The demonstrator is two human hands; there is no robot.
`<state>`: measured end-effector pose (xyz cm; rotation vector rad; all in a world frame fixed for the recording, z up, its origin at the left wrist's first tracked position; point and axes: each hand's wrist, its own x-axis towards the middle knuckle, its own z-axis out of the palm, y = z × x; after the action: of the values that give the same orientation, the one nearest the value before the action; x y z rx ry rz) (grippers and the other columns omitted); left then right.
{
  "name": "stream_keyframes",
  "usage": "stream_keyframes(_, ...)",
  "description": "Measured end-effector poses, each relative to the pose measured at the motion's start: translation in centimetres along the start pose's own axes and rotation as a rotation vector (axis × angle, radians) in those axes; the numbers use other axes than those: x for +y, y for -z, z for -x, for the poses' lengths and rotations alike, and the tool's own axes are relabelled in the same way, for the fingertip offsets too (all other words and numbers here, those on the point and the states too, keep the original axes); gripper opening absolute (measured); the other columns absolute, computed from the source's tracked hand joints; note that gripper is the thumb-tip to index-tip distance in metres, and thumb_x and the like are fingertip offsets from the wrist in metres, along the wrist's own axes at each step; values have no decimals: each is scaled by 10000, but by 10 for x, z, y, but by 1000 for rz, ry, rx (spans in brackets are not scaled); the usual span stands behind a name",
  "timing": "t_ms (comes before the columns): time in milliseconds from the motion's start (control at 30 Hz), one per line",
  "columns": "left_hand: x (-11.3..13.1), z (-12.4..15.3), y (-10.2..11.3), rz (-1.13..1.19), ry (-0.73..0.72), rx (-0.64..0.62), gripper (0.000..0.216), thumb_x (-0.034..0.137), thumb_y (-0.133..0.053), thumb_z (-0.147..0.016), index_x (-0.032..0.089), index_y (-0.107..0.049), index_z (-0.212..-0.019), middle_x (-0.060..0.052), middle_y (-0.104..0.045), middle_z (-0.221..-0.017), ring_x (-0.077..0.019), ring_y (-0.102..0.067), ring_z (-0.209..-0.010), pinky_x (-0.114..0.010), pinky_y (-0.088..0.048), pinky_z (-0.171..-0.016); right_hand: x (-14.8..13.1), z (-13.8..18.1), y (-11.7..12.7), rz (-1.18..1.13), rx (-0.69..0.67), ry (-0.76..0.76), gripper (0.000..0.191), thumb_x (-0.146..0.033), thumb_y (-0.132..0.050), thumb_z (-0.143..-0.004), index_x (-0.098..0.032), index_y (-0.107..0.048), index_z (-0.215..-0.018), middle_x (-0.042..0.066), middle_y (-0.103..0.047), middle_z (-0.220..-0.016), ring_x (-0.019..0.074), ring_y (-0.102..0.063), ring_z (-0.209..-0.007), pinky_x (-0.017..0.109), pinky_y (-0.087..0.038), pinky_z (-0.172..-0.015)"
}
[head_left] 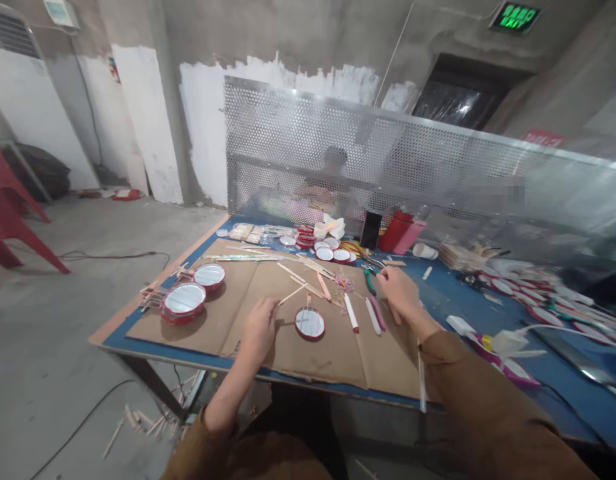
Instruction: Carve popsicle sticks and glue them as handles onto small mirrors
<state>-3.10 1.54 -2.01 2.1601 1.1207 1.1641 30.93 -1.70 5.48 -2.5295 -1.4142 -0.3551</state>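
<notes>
My left hand (261,330) is closed around a thin wooden stick (292,294), which points up and to the right. Just right of that hand, a small round red-rimmed piece with a silvery face (310,323) lies on the cardboard (268,280), a short stick at its top. Green-handled pliers (370,283) lie at the fingertips of my right hand (399,288). Its fingers are curled at the pliers, their grip partly hidden. White pens or tubes (351,313), a purple one (377,313) and tangled rubber bands (344,283) lie between the hands.
Two larger red-rimmed round pieces (184,300) with sticks sit at the left. Loose wooden sticks (308,279) lie behind the hands. Farther back stand a dark phone (371,230) and a red bottle (395,231), before a perforated metal screen (288,147). A power strip (518,372) is at right.
</notes>
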Motion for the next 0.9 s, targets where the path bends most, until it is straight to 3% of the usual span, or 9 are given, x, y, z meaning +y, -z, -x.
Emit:
stream_keyframes(100,1,1,0,-14,-3,-48,257,189,-348,-896,182,-603,-932,-82,-627,-889,-187,-584,-851,-292,-457,-742,19,-3,-5,54,-78,-85,298,-361,-444,-838,-155,-586,-999,139,-603,-1061,243,-567,-985,314,-394,-777)
stream_keyframes(267,2,-1,-1,-137,19,-128,255,139,-373,-874,178,-617,-935,-92,-645,-885,-201,-595,-854,-296,-448,-742,23,-25,-28,75,-253,-213,821,-700,-480,-690,-111,-436,-1259,228,-522,-1211,341,-534,-1086,417,-413,-835)
stream_keyframes(367,-2,-6,1,-152,40,-188,237,131,-401,-851,172,-625,-913,-104,-660,-886,-210,-605,-828,-295,-449,-717,19,-45,-41,68,-335,-232,935,-736,-532,-599,-113,-422,-1288,248,-508,-1241,383,-525,-1096,474,-407,-849)
stream_keyframes(567,-12,-16,14,29,23,-265,281,189,-379,-855,192,-653,-920,-97,-690,-927,-201,-617,-862,-269,-444,-754,17,-66,-50,50,-338,-190,693,-535,-610,-607,-103,-566,-1148,244,-542,-1210,386,-527,-1092,440,-415,-840)
stream_keyframes(733,-9,-14,24,196,137,-254,308,315,-399,-843,171,-666,-900,-36,-634,-668,-161,-563,-626,-236,-421,-608,18,-64,-48,-12,-253,-136,524,-409,-639,-590,-85,-642,-1001,235,-602,-1115,338,-565,-1053,352,-425,-824)
stream_keyframes(900,-8,-13,24,314,197,-296,362,365,-385,-841,137,-653,-925,20,-510,-547,-110,-438,-470,-210,-351,-489,19,-60,-23,-108,-129,-153,311,-350,-584,-651,-103,-659,-824,200,-667,-905,320,-596,-981,342,-442,-787)
